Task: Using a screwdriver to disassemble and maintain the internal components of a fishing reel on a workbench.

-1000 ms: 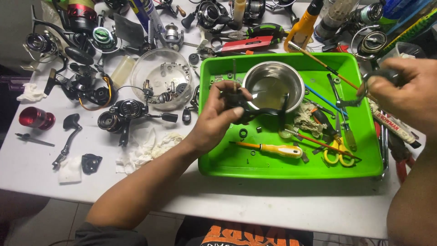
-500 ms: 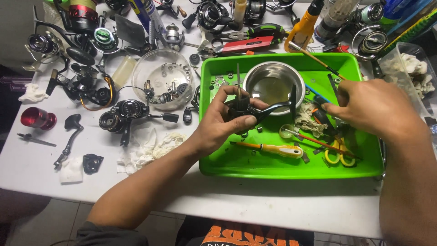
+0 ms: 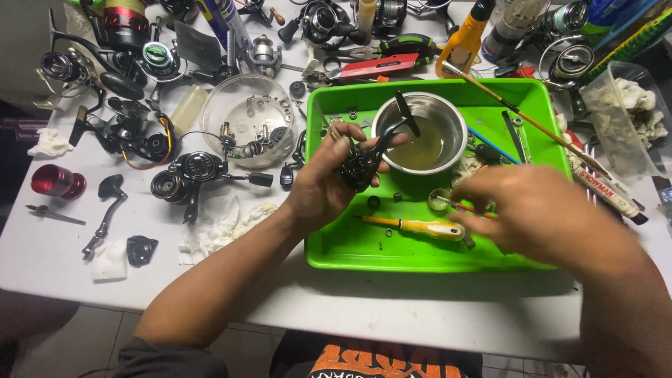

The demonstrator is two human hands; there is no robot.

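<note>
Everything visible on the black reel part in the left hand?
The black reel body is a dark, glossy, compact piece, metal or hard plastic by its look. A thin black stem rises from it to a flat paddle-like end over the steel bowl. The left hand grips it from the left, fingers wrapped round it, holding it above the green tray, clear of the tray floor. Fine detail is too small to make out.

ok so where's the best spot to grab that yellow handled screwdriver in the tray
Probably by the yellow handle of the screwdriver, from above. It lies flat across the green tray, its thin shaft pointing left; the handle is the thick part, right beside the right hand.
</note>
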